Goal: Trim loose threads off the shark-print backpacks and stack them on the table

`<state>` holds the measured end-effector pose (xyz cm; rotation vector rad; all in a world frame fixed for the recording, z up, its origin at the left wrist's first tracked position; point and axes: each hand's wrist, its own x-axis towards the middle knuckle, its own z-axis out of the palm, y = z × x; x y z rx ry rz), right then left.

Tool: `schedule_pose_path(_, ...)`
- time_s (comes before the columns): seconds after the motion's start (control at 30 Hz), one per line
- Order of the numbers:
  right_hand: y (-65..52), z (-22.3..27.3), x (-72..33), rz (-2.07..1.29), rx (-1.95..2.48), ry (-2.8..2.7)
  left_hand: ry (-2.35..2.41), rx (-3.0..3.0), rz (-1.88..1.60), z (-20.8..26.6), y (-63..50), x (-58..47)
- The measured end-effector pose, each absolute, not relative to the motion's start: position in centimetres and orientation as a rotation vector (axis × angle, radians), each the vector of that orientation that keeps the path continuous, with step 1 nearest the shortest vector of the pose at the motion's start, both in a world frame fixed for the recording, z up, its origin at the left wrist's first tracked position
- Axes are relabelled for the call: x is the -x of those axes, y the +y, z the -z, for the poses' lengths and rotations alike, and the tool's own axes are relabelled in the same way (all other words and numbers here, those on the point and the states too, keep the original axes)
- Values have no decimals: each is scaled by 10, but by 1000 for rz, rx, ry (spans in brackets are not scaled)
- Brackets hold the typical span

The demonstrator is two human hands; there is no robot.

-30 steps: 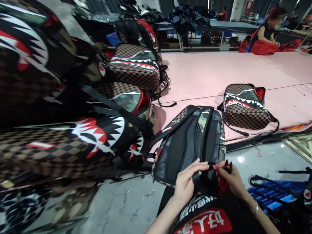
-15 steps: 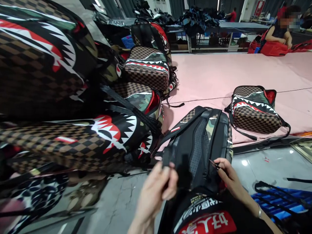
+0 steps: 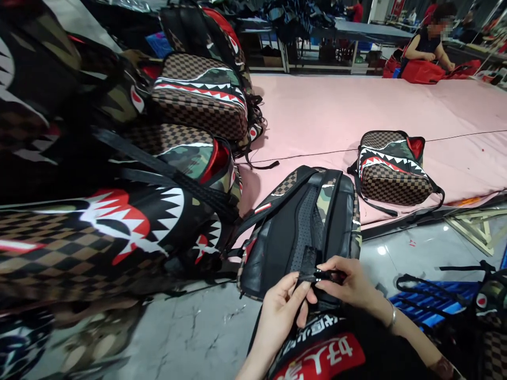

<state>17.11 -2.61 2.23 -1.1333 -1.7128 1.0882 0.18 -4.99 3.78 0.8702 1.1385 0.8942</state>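
A backpack [image 3: 273, 253] lies back side up in front of me, with black padding, a camouflage strip and brown checks. Over its lower part, my left hand [image 3: 283, 306] pinches the end of a black backpack strap [image 3: 307, 269]. Close beside it, my right hand [image 3: 344, 282] is closed around small dark thread snips [image 3: 327, 275], their tips at the strap end. Whether the blades are touching the strap I cannot tell. My two hands are almost meeting.
Several checked shark-mouth backpacks [image 3: 202, 100] are piled at the left. Another small backpack [image 3: 396, 182] stands on the pink-covered table [image 3: 309, 116]. Across it, a person [image 3: 425, 53] handles red bags [image 3: 423, 73]. Blue items with black straps [image 3: 435, 301] lie at the lower right.
My left hand has moved right with the strap end, and my right hand has come left to meet it. The view has shifted, so the backpacks appear farther left.
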Motion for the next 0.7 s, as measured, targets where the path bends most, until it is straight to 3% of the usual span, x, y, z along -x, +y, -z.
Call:
schedule_pose_path(0.53,-28,-24,-174,-1111,1117,-1679,1122,-823,-947,-36,-47,0)
schedule_pose_path(0.7,-29,-16,-175,-1388,1079,-1340,883,-520,-1004,-36,-46,2)
